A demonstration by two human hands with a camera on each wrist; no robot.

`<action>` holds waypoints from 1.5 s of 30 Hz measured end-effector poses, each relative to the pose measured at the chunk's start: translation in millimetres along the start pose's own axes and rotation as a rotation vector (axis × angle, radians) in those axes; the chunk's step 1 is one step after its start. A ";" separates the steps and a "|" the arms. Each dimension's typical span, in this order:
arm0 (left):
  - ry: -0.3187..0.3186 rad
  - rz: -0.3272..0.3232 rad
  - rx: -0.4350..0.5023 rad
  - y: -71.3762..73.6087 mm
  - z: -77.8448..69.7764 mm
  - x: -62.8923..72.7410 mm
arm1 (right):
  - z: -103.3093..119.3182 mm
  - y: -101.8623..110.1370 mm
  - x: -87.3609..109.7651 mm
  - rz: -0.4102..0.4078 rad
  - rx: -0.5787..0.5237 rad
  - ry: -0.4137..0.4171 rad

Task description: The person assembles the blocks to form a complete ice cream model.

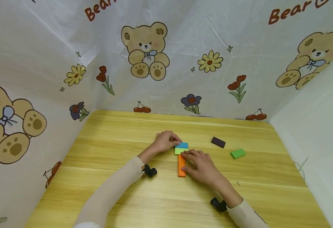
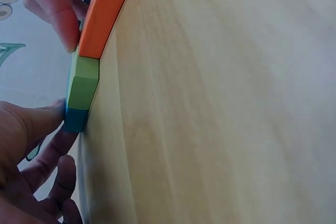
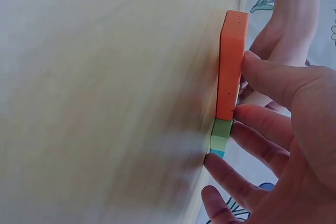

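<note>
A blue block and a light green block lie side by side on the wooden table, long sides together. An orange block stands lengthwise against the green one, its end meeting the green long side. My left hand holds the blue block at its left end, thumb and index finger at its corner. With fingers spread and fairly straight, my right hand touches the orange block; its thumb rests near the outer end and its fingertips reach the green block.
To the right on the table lie a dark block and a bright green block. A white cloth printed with bears and flowers hangs behind the table. Black wrist cameras sit below both hands.
</note>
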State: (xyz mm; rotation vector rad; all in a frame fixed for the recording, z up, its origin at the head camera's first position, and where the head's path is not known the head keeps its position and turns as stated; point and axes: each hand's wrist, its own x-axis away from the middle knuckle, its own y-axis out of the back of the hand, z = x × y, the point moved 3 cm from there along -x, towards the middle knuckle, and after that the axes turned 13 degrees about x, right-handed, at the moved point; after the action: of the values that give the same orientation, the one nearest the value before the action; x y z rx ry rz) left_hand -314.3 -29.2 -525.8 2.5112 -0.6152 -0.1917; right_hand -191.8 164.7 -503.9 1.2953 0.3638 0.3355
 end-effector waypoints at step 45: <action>-0.097 0.096 -0.512 -22.7 -38.1 76.0 | -64.1 25.7 -2.7 -0.136 -0.178 -0.074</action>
State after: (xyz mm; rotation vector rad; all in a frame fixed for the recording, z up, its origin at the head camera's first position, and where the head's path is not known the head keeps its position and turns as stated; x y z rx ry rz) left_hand -228.4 -29.6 -506.6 1.9849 -0.6311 -0.3849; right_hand -223.5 225.2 -493.7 1.0995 0.3489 0.1996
